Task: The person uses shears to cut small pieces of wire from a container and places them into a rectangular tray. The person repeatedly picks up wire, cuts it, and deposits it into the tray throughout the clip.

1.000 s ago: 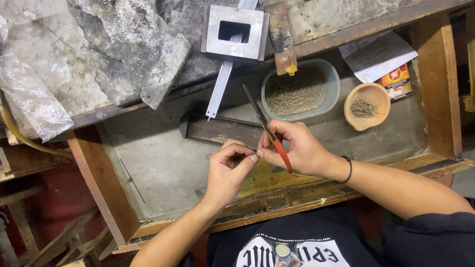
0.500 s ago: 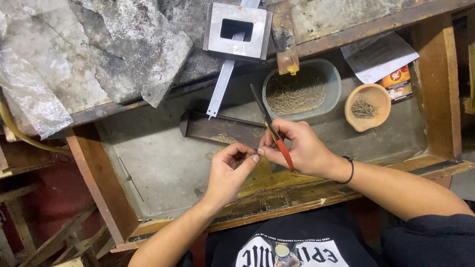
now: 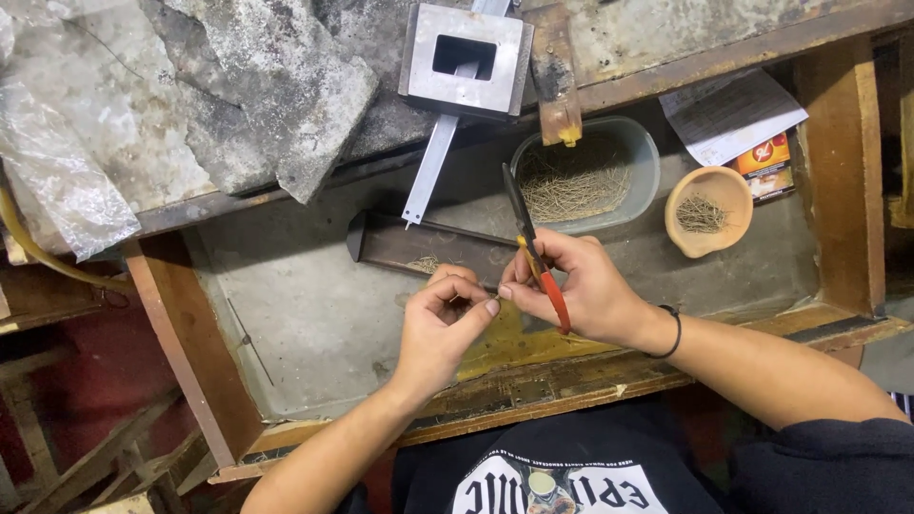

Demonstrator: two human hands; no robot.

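Observation:
My left hand (image 3: 441, 322) pinches a tiny thin piece, too small to identify, between thumb and forefinger over the wooden bench tray (image 3: 305, 324). My right hand (image 3: 581, 286) touches the same spot with its fingertips and also holds a pair of pliers (image 3: 533, 252) with red and yellow handles, the dark jaws pointing away from me. The two hands meet fingertip to fingertip just in front of a dark metal block (image 3: 419, 246).
A grey bowl (image 3: 640, 152) full of thin wire bits and a small clay dish (image 3: 709, 211) sit behind my right hand. A square steel block with a hole (image 3: 465, 59), a flat metal strip (image 3: 428, 171), grey stone slabs (image 3: 238, 105), plastic sheet (image 3: 57, 190) and paper (image 3: 733, 114) lie beyond.
The pliers have tilted slightly more upright in my right hand. Both hands stay together at the same spot, fingers shifting a little.

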